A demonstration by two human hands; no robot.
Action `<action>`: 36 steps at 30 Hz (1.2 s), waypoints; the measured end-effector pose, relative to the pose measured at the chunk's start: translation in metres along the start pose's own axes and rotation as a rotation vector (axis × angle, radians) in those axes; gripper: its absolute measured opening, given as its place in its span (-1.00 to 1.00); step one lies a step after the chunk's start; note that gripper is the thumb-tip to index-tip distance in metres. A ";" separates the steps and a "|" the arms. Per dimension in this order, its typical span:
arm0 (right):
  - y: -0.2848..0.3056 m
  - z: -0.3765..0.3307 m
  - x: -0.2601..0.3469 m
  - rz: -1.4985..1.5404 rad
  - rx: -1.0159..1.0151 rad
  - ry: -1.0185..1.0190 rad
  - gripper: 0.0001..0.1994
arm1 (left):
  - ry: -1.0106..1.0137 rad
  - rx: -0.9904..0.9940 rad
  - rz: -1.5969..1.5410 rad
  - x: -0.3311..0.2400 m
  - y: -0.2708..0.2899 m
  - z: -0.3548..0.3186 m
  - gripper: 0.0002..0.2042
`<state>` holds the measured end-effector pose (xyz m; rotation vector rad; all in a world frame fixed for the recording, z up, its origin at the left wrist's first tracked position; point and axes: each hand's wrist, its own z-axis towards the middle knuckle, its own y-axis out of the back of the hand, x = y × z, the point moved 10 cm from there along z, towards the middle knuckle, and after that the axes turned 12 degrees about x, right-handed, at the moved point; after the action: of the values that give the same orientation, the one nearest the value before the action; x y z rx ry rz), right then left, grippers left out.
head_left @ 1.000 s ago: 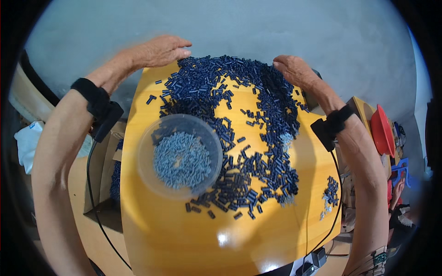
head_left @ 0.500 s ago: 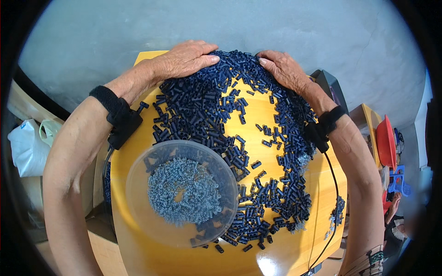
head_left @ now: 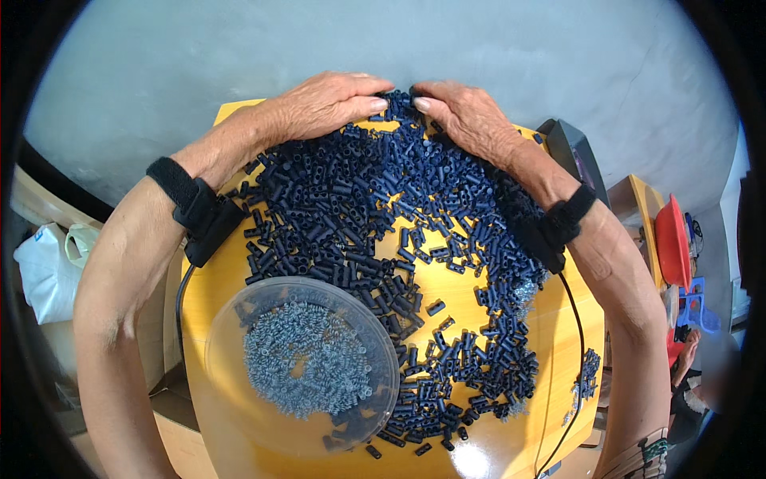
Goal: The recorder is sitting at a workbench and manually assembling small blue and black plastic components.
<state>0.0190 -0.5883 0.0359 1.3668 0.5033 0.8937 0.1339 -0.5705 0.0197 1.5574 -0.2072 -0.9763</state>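
A broad heap of short, dark navy, tube-like plastic pieces (head_left: 327, 184), some showing round holes, spreads over a glossy yellow tabletop (head_left: 550, 391). It is thick toward the far edge and on the left, and runs down the right side, with yellow surface showing through the middle.

At the far end, the person's bare left hand (head_left: 331, 104) lies against the pieces, open, its fingers stretched together and its thumb parted from them. The bare right hand (head_left: 467, 120) faces it, open too and loosely curved, fingertips and thumb touching the heap (what lies beneath either palm I can't see from here). The fingertips are near each other, with a narrow band of dark pieces between.

On the near left, just against the heap, is a round, translucent plastic tub (head_left: 226, 391) holding many small silvery metal coil springs (head_left: 275, 343). More silvery bits sit along the heap's right border, and a separate little cluster of dark pieces (head_left: 589, 371) lies near the table's right edge.

Each wrist wears a black strap with a black box. Beyond the table rises a plain grey wall (head_left: 479, 40); off right is a red plastic basin (head_left: 673, 243).
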 end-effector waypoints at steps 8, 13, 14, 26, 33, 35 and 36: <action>-0.008 -0.005 0.000 0.054 0.041 0.063 -0.65 | -0.106 0.104 -0.127 -0.016 -0.018 0.009 -0.55; 0.012 -0.033 -0.017 0.269 0.099 -0.054 -0.67 | -0.118 0.166 -0.270 -0.024 -0.017 -0.005 -0.55; 0.021 -0.034 -0.031 0.278 0.040 -0.123 -0.68 | -0.118 0.166 -0.268 -0.025 -0.015 -0.004 -0.55; 0.006 -0.051 -0.052 -0.104 0.155 -0.232 -0.69 | -0.083 0.090 0.194 -0.019 -0.027 0.032 -0.55; 0.018 -0.056 -0.046 0.151 0.110 -0.223 -0.66 | -0.093 0.101 0.116 -0.024 -0.019 0.021 -0.56; 0.020 -0.044 -0.036 0.071 0.058 -0.123 -0.64 | -0.118 0.065 0.147 -0.024 -0.014 0.024 -0.56; 0.011 -0.036 -0.035 0.131 0.107 -0.147 -0.62 | -0.124 0.075 0.149 -0.024 -0.015 0.024 -0.57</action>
<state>-0.0318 -0.5937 0.0341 1.5648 0.3553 0.8743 0.0969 -0.5690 0.0190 1.5266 -0.4454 -0.9574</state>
